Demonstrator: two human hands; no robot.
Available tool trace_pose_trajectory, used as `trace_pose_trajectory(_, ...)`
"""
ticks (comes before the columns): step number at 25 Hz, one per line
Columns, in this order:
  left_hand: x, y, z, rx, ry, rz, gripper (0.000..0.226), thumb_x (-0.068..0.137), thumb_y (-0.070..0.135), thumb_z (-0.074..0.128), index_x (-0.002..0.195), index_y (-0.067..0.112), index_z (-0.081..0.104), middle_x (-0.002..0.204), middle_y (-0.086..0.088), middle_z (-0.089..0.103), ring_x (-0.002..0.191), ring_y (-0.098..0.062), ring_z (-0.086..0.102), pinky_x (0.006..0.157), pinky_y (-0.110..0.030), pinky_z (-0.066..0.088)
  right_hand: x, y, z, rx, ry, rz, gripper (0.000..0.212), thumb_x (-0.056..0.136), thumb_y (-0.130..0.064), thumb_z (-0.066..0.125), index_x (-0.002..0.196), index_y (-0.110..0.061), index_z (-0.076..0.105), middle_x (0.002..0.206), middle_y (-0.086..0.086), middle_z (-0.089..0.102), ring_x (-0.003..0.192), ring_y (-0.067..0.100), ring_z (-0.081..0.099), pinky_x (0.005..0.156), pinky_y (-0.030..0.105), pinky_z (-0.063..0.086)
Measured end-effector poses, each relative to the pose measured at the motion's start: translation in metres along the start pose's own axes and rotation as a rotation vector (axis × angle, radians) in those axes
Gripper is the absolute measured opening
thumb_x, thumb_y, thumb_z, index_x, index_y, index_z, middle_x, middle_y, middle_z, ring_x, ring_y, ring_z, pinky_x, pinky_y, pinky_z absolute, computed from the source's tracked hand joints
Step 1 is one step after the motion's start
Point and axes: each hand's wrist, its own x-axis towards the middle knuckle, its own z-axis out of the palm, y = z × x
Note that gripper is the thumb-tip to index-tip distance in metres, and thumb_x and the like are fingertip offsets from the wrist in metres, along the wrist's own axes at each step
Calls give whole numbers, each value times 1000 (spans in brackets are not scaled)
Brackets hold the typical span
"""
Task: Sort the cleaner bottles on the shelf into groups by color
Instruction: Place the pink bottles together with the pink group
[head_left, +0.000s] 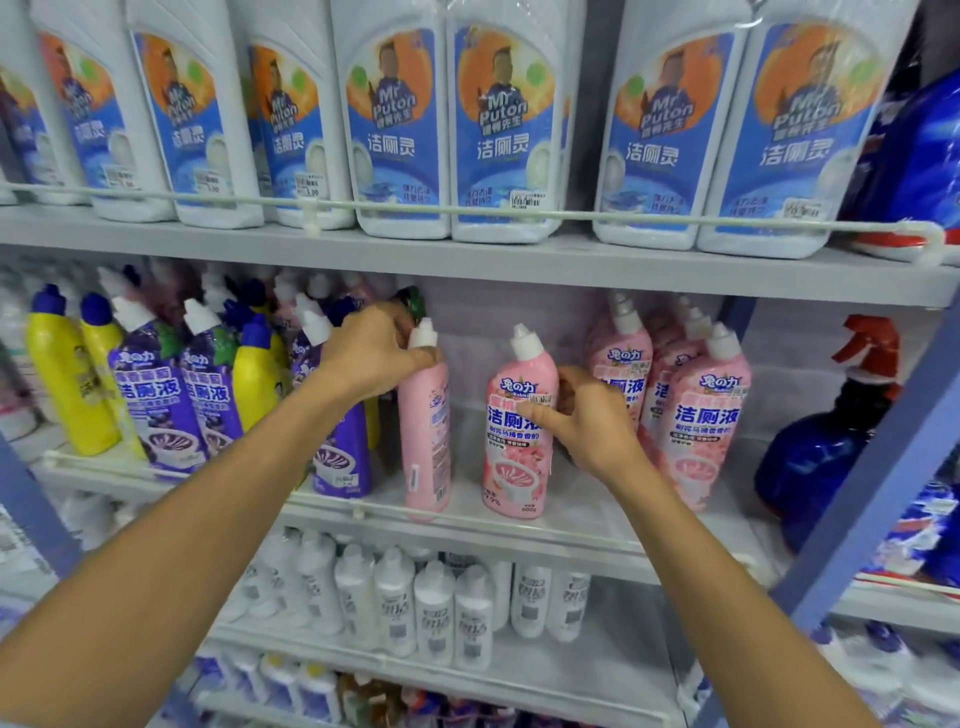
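Middle shelf: left hand grips leftmost pink bottle by neck; right hand, seemingly relaxed, touches second pink bottle

The left pink bottle, at my left hand, is pale pink with a white cap. The middle pink bottle has a white cap, dark blue characters and a pink-and-white swirl pictured in a bowl. The pink group to the right matches it. To the left, purple bottles carry white caps, white lettering and a purple swirl. The yellow bottles have dark blue caps. Above, big white bottles wear blue labels with orange discs. Far right, a deep blue spray bottle has a red trigger. Below stand small white bottles. The shelf is grey.
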Motion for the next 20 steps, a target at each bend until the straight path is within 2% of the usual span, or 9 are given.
trace_pose_trajectory(2, -4, -1, 4, -108, 43, -30, 49, 60, 58, 82, 96, 27, 69, 82, 1, 72, 78, -20, 69, 70, -38, 58, 2, 4, 0, 7, 1, -15, 49, 79, -51, 80, 112, -18, 67, 97, -3, 76, 85, 15, 72, 79, 38, 60)
trace_pose_trajectory(5, -12, -2, 1, -575, -241, -107, 32, 88, 16, 77, 119, 15, 68, 108, -7, 75, 103, -22, 71, 80, -35, 61, 3, 8, 0, 38, -14, -26, 49, 78, -51, 80, 113, -19, 67, 98, -4, 76, 86, 13, 72, 80, 38, 60)
trace_pose_trajectory(7, -14, -9, -5, -670, -417, -95, 28, 94, 4, 66, 121, 10, 67, 117, -7, 75, 111, -19, 70, 85, -26, 59, 3, 8, -1, 70, -15, -34, 51, 78, -50, 81, 115, -18, 67, 99, -5, 77, 87, 11, 72, 80, 38, 61)
trace_pose_trajectory(9, -12, -18, -9, -647, -457, -38, 28, 94, 6, 67, 122, 9, 67, 119, -6, 74, 113, -19, 69, 90, -28, 58, 0, 8, 1, 87, 11, -39, 51, 78, -49, 82, 115, -18, 67, 97, -5, 77, 85, 10, 72, 79, 36, 60)
trace_pose_trajectory(12, -9, -22, -1, -554, -320, 50, 22, 89, 9, 74, 109, 4, 69, 109, -12, 75, 101, -22, 70, 92, -41, 57, -3, 4, 3, 109, 37, -37, 48, 79, -46, 82, 114, -17, 67, 97, -5, 77, 85, 8, 72, 78, 32, 60)
trace_pose_trajectory(14, -13, -23, 12, -552, -183, 90, 18, 84, 12, 79, 96, 5, 67, 95, -10, 74, 89, -18, 67, 81, -37, 57, -6, 2, 2, 133, 24, -22, 48, 80, -43, 82, 116, -15, 67, 99, -4, 77, 86, 7, 72, 78, 27, 60)
trace_pose_trajectory(16, -16, -26, 26, -537, -70, 117, 28, 79, 23, 86, 90, 7, 65, 90, -8, 73, 81, -14, 66, 74, -31, 54, -8, 0, 1, 119, 21, -10, 48, 80, -42, 82, 116, -14, 67, 99, -5, 76, 86, 6, 71, 75, 17, 57)
trace_pose_trajectory(18, -16, -32, 36, -498, 14, 125, 38, 73, 40, 88, 90, 15, 65, 89, -6, 72, 80, -16, 66, 71, -31, 54, -8, -3, -1, 102, 14, 4, 48, 80, -42, 82, 116, -14, 67, 98, -6, 75, 84, 3, 70, 69, 4, 50)
trace_pose_trajectory(20, -17, -35, 37, -444, 35, 150, 34, 75, 46, 85, 93, 23, 68, 91, 0, 71, 82, -14, 66, 72, -29, 53, -6, -3, -4, 94, -9, 4, 46, 81, -41, 82, 114, -13, 67, 96, -7, 74, 80, -5, 67, 67, 1, 46)
